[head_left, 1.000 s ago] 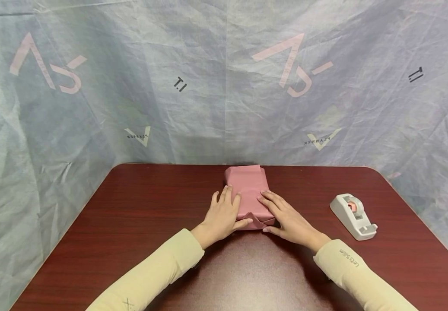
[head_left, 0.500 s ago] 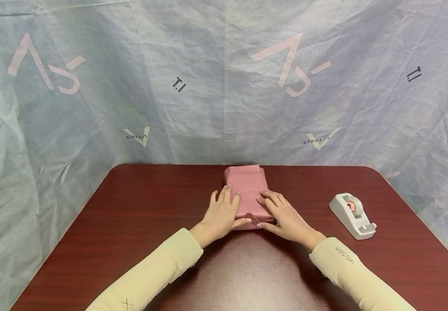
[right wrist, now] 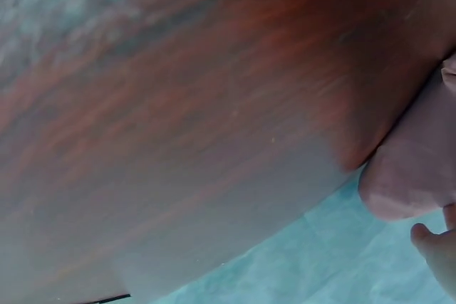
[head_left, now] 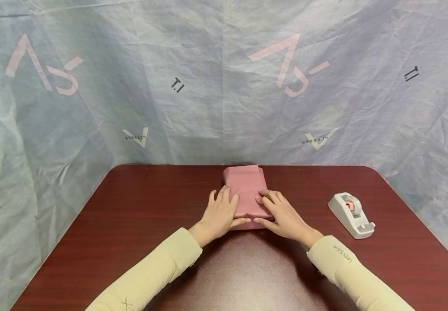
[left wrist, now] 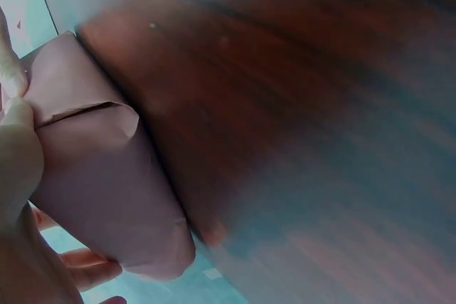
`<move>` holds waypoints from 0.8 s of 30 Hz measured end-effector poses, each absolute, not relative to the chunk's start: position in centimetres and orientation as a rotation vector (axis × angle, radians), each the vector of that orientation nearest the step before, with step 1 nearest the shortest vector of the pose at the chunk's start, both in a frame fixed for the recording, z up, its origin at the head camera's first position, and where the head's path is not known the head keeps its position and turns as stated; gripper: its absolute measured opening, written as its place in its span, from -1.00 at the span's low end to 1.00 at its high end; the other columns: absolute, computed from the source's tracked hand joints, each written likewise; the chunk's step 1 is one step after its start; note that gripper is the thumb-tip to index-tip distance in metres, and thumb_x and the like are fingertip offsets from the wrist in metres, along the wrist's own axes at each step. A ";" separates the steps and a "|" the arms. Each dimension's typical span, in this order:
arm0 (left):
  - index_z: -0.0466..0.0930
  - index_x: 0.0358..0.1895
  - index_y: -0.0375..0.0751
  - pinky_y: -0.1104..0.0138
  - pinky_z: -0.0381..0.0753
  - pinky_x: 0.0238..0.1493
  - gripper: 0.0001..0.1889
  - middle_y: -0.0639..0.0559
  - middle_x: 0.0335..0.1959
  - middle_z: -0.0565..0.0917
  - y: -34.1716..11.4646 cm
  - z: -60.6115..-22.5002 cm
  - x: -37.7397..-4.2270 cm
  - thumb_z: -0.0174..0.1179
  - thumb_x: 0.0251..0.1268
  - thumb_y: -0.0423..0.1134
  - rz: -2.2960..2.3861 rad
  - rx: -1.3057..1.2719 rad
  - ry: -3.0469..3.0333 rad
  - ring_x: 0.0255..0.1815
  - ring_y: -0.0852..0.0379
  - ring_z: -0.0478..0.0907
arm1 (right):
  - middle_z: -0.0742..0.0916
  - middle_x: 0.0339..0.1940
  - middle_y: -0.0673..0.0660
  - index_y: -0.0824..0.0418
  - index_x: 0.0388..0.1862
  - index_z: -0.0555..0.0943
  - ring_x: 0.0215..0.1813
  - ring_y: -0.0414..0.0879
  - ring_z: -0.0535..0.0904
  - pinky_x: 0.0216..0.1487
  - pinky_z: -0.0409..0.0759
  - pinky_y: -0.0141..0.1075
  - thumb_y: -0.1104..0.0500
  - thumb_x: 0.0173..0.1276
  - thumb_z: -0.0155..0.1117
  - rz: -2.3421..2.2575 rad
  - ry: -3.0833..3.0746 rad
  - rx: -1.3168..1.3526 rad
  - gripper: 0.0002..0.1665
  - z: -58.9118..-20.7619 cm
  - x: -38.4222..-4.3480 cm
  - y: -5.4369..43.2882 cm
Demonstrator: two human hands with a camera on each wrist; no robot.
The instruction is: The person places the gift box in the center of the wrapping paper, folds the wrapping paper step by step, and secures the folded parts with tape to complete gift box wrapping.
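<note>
A box wrapped in pink paper lies on the dark red table, its long side running away from me. My left hand rests along its left edge, with the thumb pressing the near end. On the right edge lie the fingers of my right hand, while that thumb presses the near end too, its tip close to the left one. Between the thumbs, the folded paper at the near end is held down. The left wrist view shows a gap under a fold of the pink paper. The right wrist view catches only part of the right hand.
To the right stands a white tape dispenser with a roll of tape in it. Grey printed cloth hangs behind the table and along both sides. A strip of paper sticks out at the box's far end.
My right thumb has moved left along the near end of the box, towards the left thumb. The raised paper flap there now lies flatter. The left hand has stayed almost still.
</note>
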State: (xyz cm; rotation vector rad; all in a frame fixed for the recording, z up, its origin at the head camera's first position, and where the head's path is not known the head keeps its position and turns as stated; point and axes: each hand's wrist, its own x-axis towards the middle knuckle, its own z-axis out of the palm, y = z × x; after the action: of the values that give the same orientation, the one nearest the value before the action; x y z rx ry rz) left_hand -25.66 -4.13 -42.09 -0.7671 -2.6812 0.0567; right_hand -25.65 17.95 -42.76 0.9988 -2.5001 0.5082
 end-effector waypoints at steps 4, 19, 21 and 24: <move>0.27 0.21 -0.20 -0.07 0.19 0.20 -0.18 -0.30 0.23 0.27 -4.9 -41.6 -25.9 -0.08 0.08 0.42 -0.092 -0.877 -2.742 0.31 -0.15 0.22 | 0.46 0.17 0.21 0.20 0.04 0.49 0.19 0.08 0.34 0.19 0.30 -0.01 -0.07 0.14 0.30 0.501 -2.508 1.002 -0.44 -42.6 -25.6 17.9; 0.15 0.30 -0.25 -0.08 0.15 0.24 0.01 -0.38 0.30 0.17 -6.2 -42.1 -26.1 0.41 -0.24 0.17 -0.034 -1.025 -2.673 0.36 -0.23 0.14 | 0.47 0.15 0.22 0.21 0.01 0.49 0.14 0.08 0.35 0.15 0.32 -0.02 -0.07 0.14 0.30 0.511 -2.487 1.028 -0.46 -42.7 -25.7 17.9; 0.15 0.30 -0.25 -0.07 0.16 0.23 -0.03 -0.39 0.30 0.17 -6.3 -42.1 -26.1 0.40 -0.20 0.14 -0.034 -1.031 -2.660 0.35 -0.24 0.15 | 0.47 0.14 0.22 0.21 0.01 0.50 0.14 0.08 0.36 0.15 0.32 -0.02 -0.08 0.14 0.30 0.506 -2.491 1.025 -0.46 -42.5 -25.6 17.9; 0.14 0.30 -0.27 -0.06 0.17 0.22 -0.04 -0.41 0.30 0.16 -6.3 -42.1 -26.1 0.39 -0.16 0.11 -0.041 -1.043 -2.653 0.36 -0.25 0.14 | 0.48 0.14 0.21 0.20 0.01 0.50 0.14 0.07 0.37 0.16 0.32 -0.02 -0.10 0.15 0.27 0.493 -2.504 1.006 -0.46 -42.3 -25.6 17.9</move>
State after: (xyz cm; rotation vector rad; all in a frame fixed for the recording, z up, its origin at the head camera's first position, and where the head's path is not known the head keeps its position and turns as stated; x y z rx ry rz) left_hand -26.08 -6.31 -42.14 -1.0425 -2.6533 -0.0409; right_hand -25.59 17.90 -42.32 1.0055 -2.5045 0.4931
